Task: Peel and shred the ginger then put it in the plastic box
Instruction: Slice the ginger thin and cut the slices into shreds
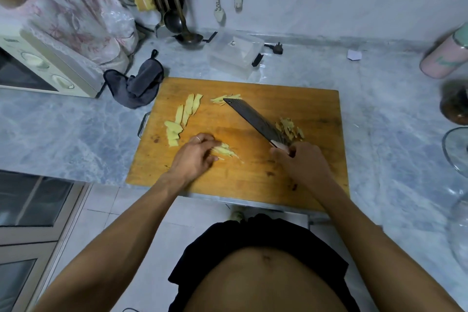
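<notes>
On the wooden cutting board (253, 175) lie peeled ginger slices (183, 116) at the left, a small heap of shreds (224, 99) at the back, and brownish peelings (290, 128) at the right. My left hand (195, 157) rests on a stack of ginger strips (226, 151), fingers bent over them. My right hand (301, 162) grips the handle of a dark cleaver (253, 119), whose blade points up-left, lifted away from the strips. The clear plastic box (236, 56) stands behind the board.
A grey cloth (136, 83) lies left of the board beside a toaster oven (38, 71). Ladles and utensils (172, 7) hang at the back wall. A pink canister (445, 56), a dark jar (455, 104) and a glass lid (455, 149) stand at the right.
</notes>
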Available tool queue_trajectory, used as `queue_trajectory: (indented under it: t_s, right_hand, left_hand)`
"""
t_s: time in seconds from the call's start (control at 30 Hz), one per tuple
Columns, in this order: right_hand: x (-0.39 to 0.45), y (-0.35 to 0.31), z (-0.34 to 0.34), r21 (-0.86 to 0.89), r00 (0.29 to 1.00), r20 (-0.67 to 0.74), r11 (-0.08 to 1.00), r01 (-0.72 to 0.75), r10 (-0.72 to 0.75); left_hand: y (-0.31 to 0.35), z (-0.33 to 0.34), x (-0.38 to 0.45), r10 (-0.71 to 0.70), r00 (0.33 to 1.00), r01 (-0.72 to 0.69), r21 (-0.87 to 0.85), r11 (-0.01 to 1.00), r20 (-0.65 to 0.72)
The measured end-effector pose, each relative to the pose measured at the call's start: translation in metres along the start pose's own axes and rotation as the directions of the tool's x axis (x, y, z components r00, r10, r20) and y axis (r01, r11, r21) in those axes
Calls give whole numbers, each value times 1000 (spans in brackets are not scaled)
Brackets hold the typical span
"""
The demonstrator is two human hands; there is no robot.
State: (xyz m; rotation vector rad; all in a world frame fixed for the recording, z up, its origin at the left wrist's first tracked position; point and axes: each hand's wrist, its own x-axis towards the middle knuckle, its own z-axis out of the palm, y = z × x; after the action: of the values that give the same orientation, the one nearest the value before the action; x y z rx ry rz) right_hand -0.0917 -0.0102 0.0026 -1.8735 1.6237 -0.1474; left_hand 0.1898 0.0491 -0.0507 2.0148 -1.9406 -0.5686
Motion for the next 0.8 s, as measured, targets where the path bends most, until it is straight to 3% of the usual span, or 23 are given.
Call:
queue_trajectory:
  t_s: [0.13,0.27,0.57,0.8]
  right_hand:
    - [0,-7,2,12,1000,12,1000,-24,24]
    - [0,-13,6,49,1000,6,999,-19,18]
    - [9,-19,1,171,1000,-14,985,11,-9]
    - [21,-22,-8,196,998,-52,979,56,-47]
  left_hand:
    - [-1,-15,19,-5,975,-6,47,999,221]
    - [2,-20,36,100,928,-109,4,994,359]
    - [17,-28,49,162,882,-258,166,952,443]
    - [12,-26,57,129,943,-176,129,976,308]
